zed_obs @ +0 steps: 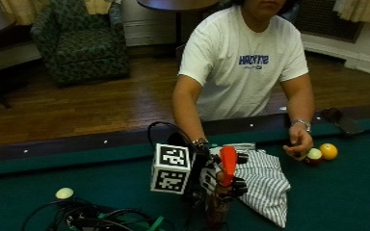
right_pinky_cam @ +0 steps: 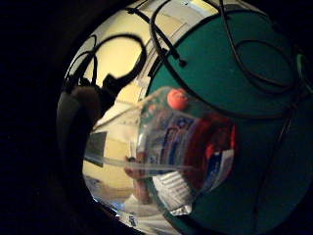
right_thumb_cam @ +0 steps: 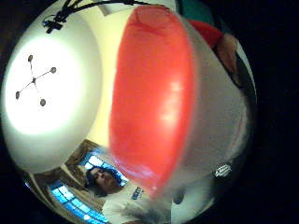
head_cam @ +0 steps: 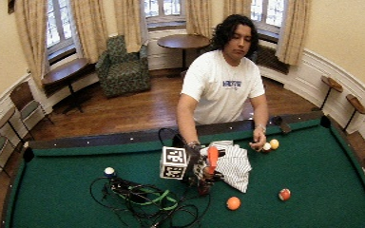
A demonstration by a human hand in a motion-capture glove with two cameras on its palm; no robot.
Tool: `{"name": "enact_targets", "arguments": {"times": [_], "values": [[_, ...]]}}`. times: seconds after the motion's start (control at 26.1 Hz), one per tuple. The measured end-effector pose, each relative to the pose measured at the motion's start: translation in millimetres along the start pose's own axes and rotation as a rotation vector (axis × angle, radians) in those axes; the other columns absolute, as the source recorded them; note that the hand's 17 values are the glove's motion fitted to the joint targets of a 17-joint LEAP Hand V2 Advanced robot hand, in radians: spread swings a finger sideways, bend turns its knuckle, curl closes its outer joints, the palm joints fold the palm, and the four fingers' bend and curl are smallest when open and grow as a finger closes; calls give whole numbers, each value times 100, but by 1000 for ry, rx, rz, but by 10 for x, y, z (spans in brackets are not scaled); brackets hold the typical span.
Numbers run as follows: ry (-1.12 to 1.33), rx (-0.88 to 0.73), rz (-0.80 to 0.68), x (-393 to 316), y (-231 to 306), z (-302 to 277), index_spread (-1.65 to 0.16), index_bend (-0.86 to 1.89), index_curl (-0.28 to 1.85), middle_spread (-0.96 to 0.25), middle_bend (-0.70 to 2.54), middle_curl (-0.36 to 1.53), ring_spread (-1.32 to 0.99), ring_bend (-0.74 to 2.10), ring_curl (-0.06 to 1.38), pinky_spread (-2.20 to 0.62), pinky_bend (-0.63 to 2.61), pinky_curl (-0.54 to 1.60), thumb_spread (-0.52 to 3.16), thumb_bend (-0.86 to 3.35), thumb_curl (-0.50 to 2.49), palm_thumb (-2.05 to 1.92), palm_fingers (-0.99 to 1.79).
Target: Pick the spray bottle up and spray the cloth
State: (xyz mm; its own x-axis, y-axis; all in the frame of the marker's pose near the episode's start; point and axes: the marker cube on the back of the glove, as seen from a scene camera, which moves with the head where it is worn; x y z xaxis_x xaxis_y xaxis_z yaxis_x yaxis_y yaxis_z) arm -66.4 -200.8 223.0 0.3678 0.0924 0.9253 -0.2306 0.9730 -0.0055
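Spray bottle held over green felt
The gloved right hand (zed_obs: pixel 227 185) grips the upright spray bottle (zed_obs: pixel 222 192), fingers curled round it, beside the striped cloth (zed_obs: pixel 265 180) on the pool table (zed_obs: pixel 339 192); wood floor (zed_obs: pixel 88 108), armchair (zed_obs: pixel 79 41) behind.

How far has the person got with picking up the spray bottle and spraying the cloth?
Done: the gloved right hand grips the spray bottle, red trigger head up, apparently lifted off the green table. In hand: holding it beside the striped cloth. Left: spraying; no mist or wet patch shows.
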Motion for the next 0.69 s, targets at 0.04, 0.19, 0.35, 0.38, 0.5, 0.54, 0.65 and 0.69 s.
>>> {"name": "enact_targets", "arguments": {"times": [0.04, 0.19, 0.35, 0.38, 0.5, 0.54, 0.65, 0.69], "values": [[-4, 15, -14, -30, 5, -5, -33, 26, 18, -16, 35, 39, -17, 68, 34, 1, 37, 31, 90, 1, 35, 69, 102], [-41, 70, -84, -215, 63, -36, -30, 19, 22, -19, 43, 44, -19, 72, 38, -16, 48, 36, 90, 7, 41, 85, 134], [-53, 46, -154, -563, 172, -89, -29, 22, 27, -20, 50, 48, -20, 75, 41, -22, 51, 38, 84, 6, 45, 88, 143], [-53, 28, -174, -676, 208, -103, -29, 23, 28, -20, 51, 48, -20, 77, 42, -23, 51, 39, 82, 5, 46, 89, 143], [-37, -32, -241, -1045, 321, -155, -28, 26, 31, -20, 53, 50, -20, 79, 44, -25, 52, 40, 80, 5, 49, 91, 142], [-30, -50, -260, -1179, 354, -176, -27, 27, 32, -20, 54, 51, -20, 79, 44, -26, 53, 40, 78, 4, 50, 91, 142], [-27, -69, -309, -1576, 414, -256, -27, 28, 34, -20, 56, 52, -21, 80, 45, -28, 54, 40, 76, 3, 53, 93, 140], [-30, -62, -326, -1695, 420, -290, -27, 28, 35, -20, 56, 52, -21, 81, 46, -28, 54, 41, 75, 3, 54, 93, 140]]}}
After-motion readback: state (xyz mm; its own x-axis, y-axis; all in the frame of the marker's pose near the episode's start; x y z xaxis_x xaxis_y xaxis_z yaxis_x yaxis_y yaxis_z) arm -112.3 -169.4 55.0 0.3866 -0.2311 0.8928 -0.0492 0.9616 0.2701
